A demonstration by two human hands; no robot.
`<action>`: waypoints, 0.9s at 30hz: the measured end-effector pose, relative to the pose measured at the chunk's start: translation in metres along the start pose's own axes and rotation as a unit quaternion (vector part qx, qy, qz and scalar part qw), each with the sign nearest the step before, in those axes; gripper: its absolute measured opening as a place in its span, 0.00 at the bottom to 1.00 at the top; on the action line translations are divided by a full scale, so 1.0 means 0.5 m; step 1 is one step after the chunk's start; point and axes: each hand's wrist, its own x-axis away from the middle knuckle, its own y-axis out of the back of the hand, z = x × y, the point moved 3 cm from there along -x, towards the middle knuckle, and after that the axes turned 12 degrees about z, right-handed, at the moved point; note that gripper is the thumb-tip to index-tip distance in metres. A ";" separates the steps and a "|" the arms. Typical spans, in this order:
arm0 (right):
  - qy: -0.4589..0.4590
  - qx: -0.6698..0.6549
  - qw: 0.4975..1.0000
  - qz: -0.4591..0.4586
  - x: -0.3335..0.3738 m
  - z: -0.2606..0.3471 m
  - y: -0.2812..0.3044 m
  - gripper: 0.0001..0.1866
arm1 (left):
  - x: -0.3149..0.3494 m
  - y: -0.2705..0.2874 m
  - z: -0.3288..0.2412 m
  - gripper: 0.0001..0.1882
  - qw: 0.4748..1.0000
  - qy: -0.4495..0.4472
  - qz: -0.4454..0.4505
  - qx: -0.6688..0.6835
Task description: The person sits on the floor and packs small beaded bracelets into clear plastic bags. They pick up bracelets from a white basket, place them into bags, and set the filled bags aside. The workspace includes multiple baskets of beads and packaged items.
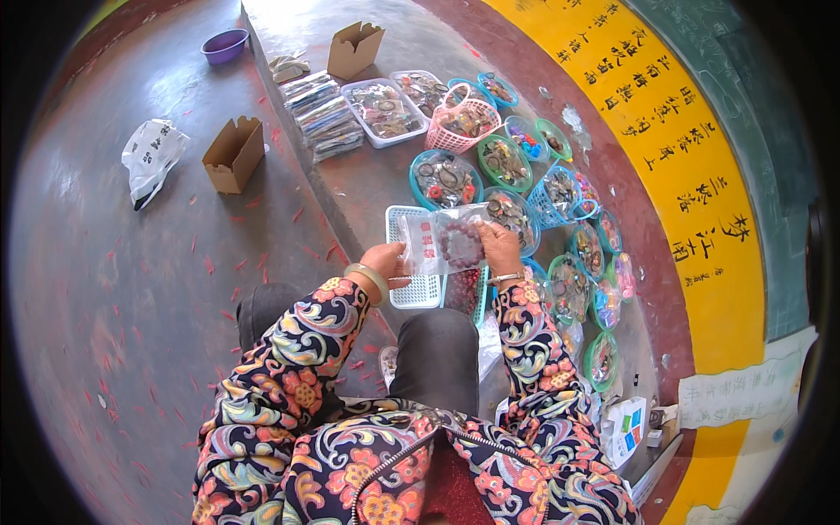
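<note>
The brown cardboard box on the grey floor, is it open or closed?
Open: the cardboard box stands with its top flaps up, showing the inside. What it contains cannot be told.

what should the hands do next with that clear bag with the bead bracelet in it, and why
Probably lower the clear bag into the white basket right beneath it. Both the left hand and right hand hold it up by its edges, with the dark red bead bracelet already inside.

Jacket: dark navy ground, covered in swirling paisley and flowers in red, orange, cream and blue; a metal zip runs up the front.
Sleeves: same floral print, long, reaching the wrists.
Left wrist: pale green, smooth bangle [371, 280].
Right wrist: thin silvery bracelet [506, 278].
Trousers: dark grey over the knees.
Under the jacket: dark red cloth at the zip opening.
</note>
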 end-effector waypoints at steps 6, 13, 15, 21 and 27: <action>0.042 0.123 0.991 -0.016 -0.018 -0.014 -0.040 0.17 | -0.037 0.040 -0.004 0.15 0.992 -0.087 -0.091 -0.012; 0.040 0.199 0.979 0.004 -0.021 -0.005 -0.069 0.19 | -0.014 0.030 -0.019 0.13 0.993 -0.107 -0.051 -0.005; 0.045 0.202 0.978 0.002 -0.022 -0.008 -0.071 0.18 | -0.016 0.028 -0.021 0.13 0.993 -0.105 -0.049 -0.010; 0.001 0.171 0.985 0.021 -0.011 -0.012 -0.049 0.15 | -0.006 0.020 -0.024 0.13 0.993 -0.109 -0.034 -0.028; -0.020 -0.111 0.993 0.046 0.053 -0.009 0.016 0.09 | 0.010 0.006 -0.030 0.14 0.989 -0.102 -0.024 -0.101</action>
